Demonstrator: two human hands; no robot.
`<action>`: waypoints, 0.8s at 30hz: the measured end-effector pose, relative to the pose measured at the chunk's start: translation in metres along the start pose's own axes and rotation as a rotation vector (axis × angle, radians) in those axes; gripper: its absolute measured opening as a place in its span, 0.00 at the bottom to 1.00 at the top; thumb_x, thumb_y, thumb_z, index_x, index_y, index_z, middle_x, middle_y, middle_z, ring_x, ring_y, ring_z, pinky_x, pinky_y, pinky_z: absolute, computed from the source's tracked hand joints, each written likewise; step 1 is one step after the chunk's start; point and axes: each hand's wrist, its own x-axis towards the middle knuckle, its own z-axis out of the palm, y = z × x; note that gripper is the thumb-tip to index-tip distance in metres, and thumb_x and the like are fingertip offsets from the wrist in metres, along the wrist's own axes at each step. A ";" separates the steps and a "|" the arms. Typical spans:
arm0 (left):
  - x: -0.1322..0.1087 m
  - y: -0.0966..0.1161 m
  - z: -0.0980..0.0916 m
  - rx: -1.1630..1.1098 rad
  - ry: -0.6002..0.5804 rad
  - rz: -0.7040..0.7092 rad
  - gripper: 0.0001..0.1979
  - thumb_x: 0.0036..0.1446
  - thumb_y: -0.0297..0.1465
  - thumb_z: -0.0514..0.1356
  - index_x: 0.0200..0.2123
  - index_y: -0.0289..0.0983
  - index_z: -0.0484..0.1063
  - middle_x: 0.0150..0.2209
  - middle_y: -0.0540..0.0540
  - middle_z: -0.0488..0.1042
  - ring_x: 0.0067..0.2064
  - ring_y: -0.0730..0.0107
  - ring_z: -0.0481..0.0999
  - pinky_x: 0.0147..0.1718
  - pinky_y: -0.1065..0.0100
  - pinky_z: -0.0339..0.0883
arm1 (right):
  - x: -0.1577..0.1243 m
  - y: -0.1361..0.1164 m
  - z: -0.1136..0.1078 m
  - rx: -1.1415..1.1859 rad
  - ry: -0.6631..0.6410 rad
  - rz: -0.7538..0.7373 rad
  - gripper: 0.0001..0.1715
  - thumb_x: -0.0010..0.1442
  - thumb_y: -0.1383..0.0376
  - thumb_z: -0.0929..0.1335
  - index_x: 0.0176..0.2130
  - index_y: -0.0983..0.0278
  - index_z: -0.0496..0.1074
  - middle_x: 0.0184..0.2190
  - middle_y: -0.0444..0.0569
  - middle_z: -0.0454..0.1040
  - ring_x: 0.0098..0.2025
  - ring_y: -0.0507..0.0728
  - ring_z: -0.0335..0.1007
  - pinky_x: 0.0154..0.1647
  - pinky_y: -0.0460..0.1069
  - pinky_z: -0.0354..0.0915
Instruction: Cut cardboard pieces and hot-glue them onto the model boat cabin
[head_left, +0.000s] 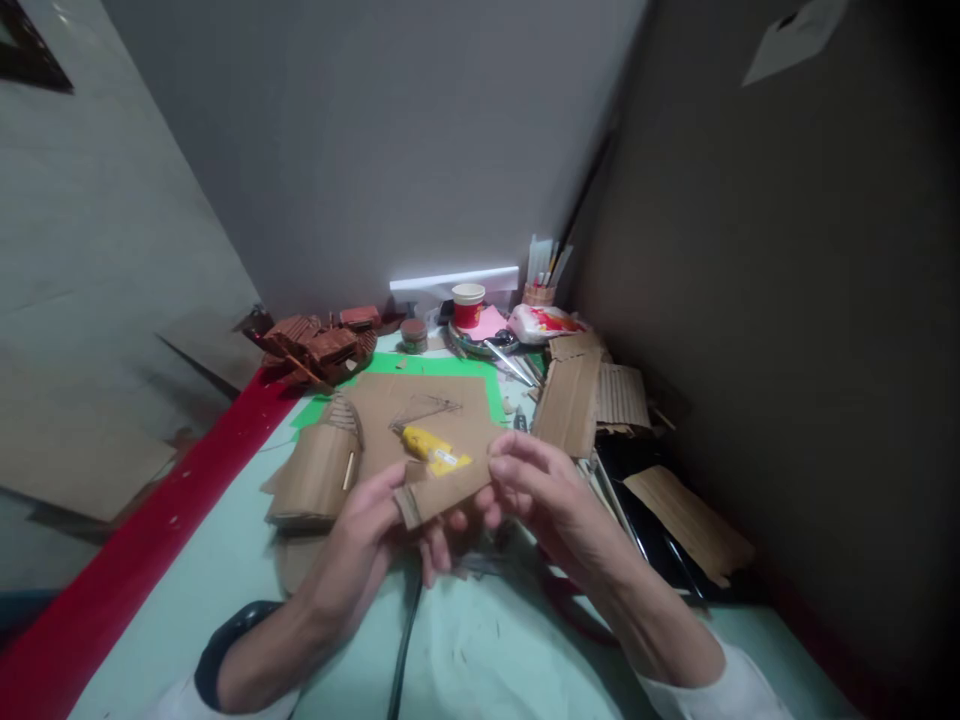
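I see a person at a table (465, 660), holding a small strip of brown cardboard (450, 492) up in front of them. The left hand (375, 520) pinches its left end, where the strip is bent, and the right hand (536, 485) grips its right end. Just past the strip, a yellow tube (427, 446) lies on a big flat brown board (379, 410). To the left sits a round, curvy cardboard piece (315, 470). More cardboard pieces (568, 395) lie on the right, and a red cup (469, 310) stands at the far side.
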 end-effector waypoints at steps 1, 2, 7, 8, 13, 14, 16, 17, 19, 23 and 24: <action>-0.001 0.001 0.000 -0.034 0.003 0.019 0.07 0.57 0.31 0.60 0.35 0.34 0.76 0.28 0.44 0.78 0.21 0.74 0.72 0.19 0.76 0.63 | -0.003 0.001 0.003 0.011 0.022 -0.011 0.20 0.57 0.55 0.73 0.37 0.64 0.62 0.26 0.46 0.76 0.25 0.49 0.73 0.27 0.40 0.66; -0.002 0.001 -0.001 -0.070 0.007 0.029 0.05 0.55 0.29 0.62 0.35 0.34 0.77 0.28 0.46 0.78 0.21 0.79 0.68 0.19 0.78 0.61 | -0.007 0.003 0.005 0.018 0.049 -0.025 0.20 0.58 0.55 0.73 0.37 0.63 0.62 0.27 0.46 0.77 0.26 0.49 0.74 0.28 0.40 0.66; -0.013 0.001 0.006 -0.170 -0.023 0.016 0.14 0.48 0.29 0.71 0.40 0.37 0.79 0.30 0.50 0.76 0.29 0.79 0.71 0.32 0.79 0.68 | -0.024 0.022 0.019 -0.027 0.216 -0.138 0.19 0.62 0.52 0.69 0.35 0.62 0.60 0.27 0.42 0.74 0.29 0.48 0.73 0.35 0.42 0.68; -0.014 0.000 0.008 -0.164 -0.017 0.001 0.17 0.47 0.31 0.73 0.42 0.37 0.79 0.30 0.49 0.76 0.32 0.76 0.73 0.34 0.77 0.70 | -0.028 0.025 0.023 -0.061 0.227 -0.153 0.19 0.63 0.52 0.68 0.35 0.62 0.59 0.26 0.42 0.73 0.29 0.48 0.73 0.36 0.43 0.68; -0.011 -0.007 0.009 -0.118 0.103 -0.028 0.15 0.45 0.35 0.75 0.26 0.32 0.75 0.18 0.54 0.67 0.20 0.85 0.59 0.20 0.81 0.54 | -0.052 0.032 0.025 -0.395 0.187 -0.157 0.16 0.68 0.53 0.63 0.35 0.62 0.62 0.28 0.47 0.76 0.30 0.54 0.75 0.35 0.48 0.70; -0.010 -0.008 0.008 -0.126 0.114 -0.027 0.16 0.45 0.35 0.75 0.24 0.32 0.73 0.17 0.55 0.65 0.19 0.86 0.56 0.19 0.81 0.51 | -0.057 0.032 0.020 -0.502 0.190 -0.169 0.15 0.69 0.54 0.63 0.36 0.62 0.65 0.31 0.49 0.77 0.33 0.56 0.75 0.37 0.51 0.70; -0.009 -0.008 0.007 -0.151 0.136 -0.025 0.18 0.44 0.35 0.75 0.21 0.33 0.70 0.16 0.57 0.63 0.18 0.87 0.55 0.19 0.81 0.51 | -0.067 0.034 0.003 -0.748 0.240 -0.217 0.12 0.68 0.57 0.65 0.42 0.63 0.69 0.40 0.54 0.76 0.43 0.62 0.73 0.46 0.59 0.67; -0.009 -0.008 0.007 -0.162 0.147 -0.028 0.18 0.43 0.35 0.75 0.21 0.33 0.69 0.15 0.57 0.63 0.18 0.87 0.55 0.19 0.81 0.51 | -0.072 0.036 -0.007 -0.876 0.265 -0.242 0.10 0.67 0.60 0.65 0.44 0.63 0.70 0.42 0.57 0.74 0.45 0.65 0.69 0.49 0.64 0.64; -0.010 -0.006 0.009 -0.181 0.156 -0.037 0.20 0.42 0.34 0.75 0.19 0.33 0.67 0.15 0.57 0.63 0.17 0.87 0.55 0.19 0.81 0.52 | -0.079 0.039 -0.027 -1.081 0.265 -0.272 0.09 0.66 0.64 0.64 0.43 0.63 0.72 0.49 0.60 0.72 0.51 0.70 0.64 0.53 0.70 0.58; -0.010 -0.003 0.016 -0.204 0.143 -0.055 0.21 0.41 0.34 0.75 0.16 0.33 0.65 0.14 0.52 0.69 0.15 0.89 0.53 0.19 0.81 0.55 | -0.088 0.048 -0.049 -1.322 0.175 -0.310 0.15 0.67 0.70 0.60 0.48 0.63 0.72 0.54 0.59 0.70 0.54 0.69 0.62 0.54 0.68 0.60; -0.009 -0.002 0.018 -0.208 0.143 -0.056 0.21 0.40 0.34 0.75 0.15 0.33 0.65 0.14 0.52 0.69 0.14 0.89 0.53 0.19 0.81 0.55 | -0.090 0.051 -0.051 -1.360 0.160 -0.318 0.17 0.67 0.72 0.59 0.50 0.62 0.71 0.55 0.59 0.69 0.55 0.69 0.61 0.54 0.67 0.61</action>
